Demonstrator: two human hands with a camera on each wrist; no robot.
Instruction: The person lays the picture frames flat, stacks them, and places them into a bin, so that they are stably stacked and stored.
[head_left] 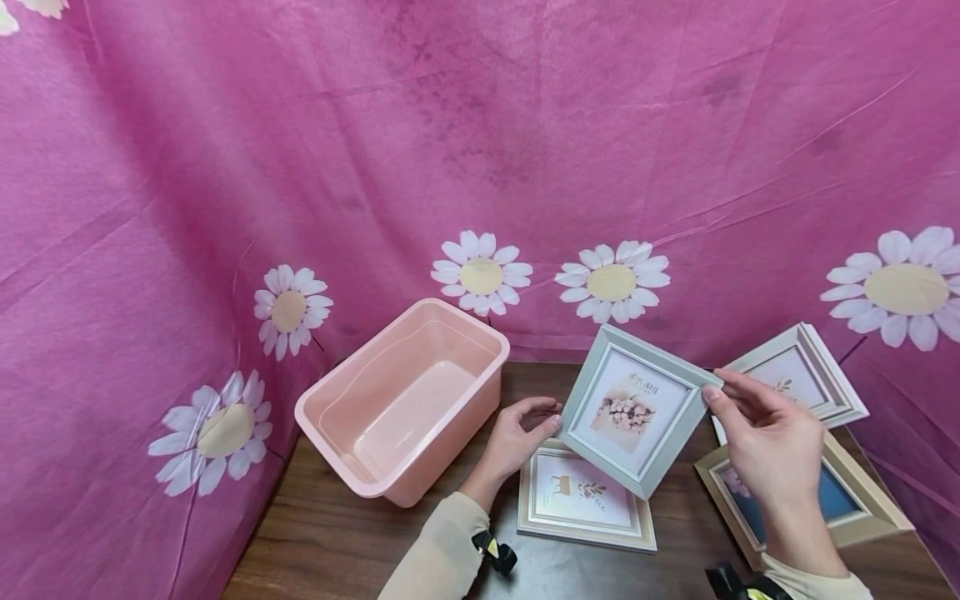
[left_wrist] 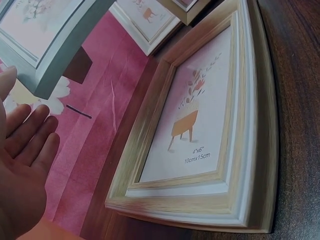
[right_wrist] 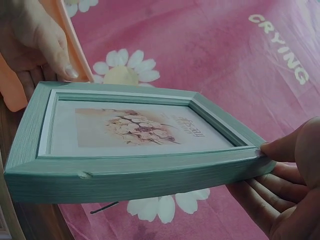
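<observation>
My right hand point(head_left: 776, 446) pinches a grey-green picture frame point(head_left: 633, 412) at its right corner, thumb on the front and fingers behind. The frame is raised and tilted, with a flower print facing up toward the head camera. At its left edge is my left hand point(head_left: 516, 437), palm turned toward it, fingers relaxed and thumb tip right by the edge; in the left wrist view these fingers point(left_wrist: 32, 130) are spread loosely below the frame's corner. Underneath, a light wood-toned picture frame point(head_left: 587, 497) with a plant-pot print lies on the table, partly covered in the head view.
A pink plastic bin point(head_left: 457, 442) stands left of my left hand on the dark wood table point(head_left: 300, 533). At the right, a white picture frame point(head_left: 825, 379) and a gold-toned one point(head_left: 862, 492) overlap, partly behind my right hand. A pink daisy-print cloth point(head_left: 525, 150) hangs behind.
</observation>
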